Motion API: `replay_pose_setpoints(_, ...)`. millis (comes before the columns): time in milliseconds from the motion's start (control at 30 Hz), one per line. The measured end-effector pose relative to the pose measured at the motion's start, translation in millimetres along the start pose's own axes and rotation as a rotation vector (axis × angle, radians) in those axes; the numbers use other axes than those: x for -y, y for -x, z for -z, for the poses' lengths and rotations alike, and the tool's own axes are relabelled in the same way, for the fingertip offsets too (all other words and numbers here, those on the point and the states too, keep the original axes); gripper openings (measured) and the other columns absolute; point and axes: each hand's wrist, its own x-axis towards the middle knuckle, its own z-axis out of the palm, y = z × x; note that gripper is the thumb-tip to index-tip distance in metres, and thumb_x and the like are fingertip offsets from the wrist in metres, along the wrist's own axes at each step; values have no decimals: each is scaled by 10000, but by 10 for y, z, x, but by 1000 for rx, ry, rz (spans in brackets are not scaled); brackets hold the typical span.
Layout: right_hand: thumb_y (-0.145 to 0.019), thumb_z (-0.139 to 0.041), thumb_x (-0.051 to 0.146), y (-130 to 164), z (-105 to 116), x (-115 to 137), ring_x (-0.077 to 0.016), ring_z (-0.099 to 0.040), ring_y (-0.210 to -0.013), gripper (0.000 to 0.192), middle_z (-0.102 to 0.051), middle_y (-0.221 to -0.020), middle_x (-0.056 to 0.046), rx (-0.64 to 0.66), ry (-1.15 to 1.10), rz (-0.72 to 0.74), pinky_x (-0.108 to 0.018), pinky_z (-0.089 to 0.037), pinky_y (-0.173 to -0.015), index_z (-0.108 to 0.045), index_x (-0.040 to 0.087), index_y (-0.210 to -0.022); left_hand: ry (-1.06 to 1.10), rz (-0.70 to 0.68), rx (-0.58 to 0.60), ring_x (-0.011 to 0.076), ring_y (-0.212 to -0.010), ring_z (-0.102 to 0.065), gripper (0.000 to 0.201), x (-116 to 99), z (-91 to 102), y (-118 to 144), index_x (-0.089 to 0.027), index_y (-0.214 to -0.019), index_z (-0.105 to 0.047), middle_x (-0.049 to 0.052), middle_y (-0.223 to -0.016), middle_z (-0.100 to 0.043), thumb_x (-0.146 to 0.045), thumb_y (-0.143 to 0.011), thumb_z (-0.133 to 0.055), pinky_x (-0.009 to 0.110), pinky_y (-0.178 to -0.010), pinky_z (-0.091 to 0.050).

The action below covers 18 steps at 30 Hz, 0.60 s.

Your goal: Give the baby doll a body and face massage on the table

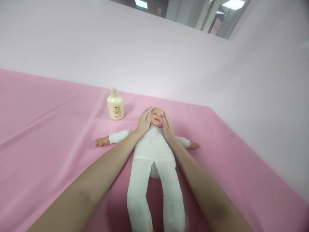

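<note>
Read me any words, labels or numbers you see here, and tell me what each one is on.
Nothing readable.
Cream bottle on the pink sheet: its label has a small emblem and lines of print, too small and blurred to read.
Doll, left hand, right hand: no text.

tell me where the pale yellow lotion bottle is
In the head view, the pale yellow plastic lotion bottle stands upright on the pink cloth, left of the doll's head, untouched.

The baby doll (153, 151) wears a plain white suit, its head and small hands a peach tone. The lotion bottle (115, 104) is pale cream-yellow with a small dark print on its front. The sheet (48, 129) is plain pink; the wall (120, 48) behind is paler pink.
</note>
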Motion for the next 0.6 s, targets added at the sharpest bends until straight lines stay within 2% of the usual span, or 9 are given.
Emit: replay_pose_setpoints(600, -941, -317, 601, 10, 8, 26, -168, -262, -1460, 654, -310, -1566, 1, 10, 11, 16, -361, -190, -1228, -294, 251, -1493, -8, 1, 3, 172, -1328, -459, 455, -41, 9, 7, -218, -1285, -553, 75, -1372, -542, -419, -1001, -258, 401, -1182, -314)
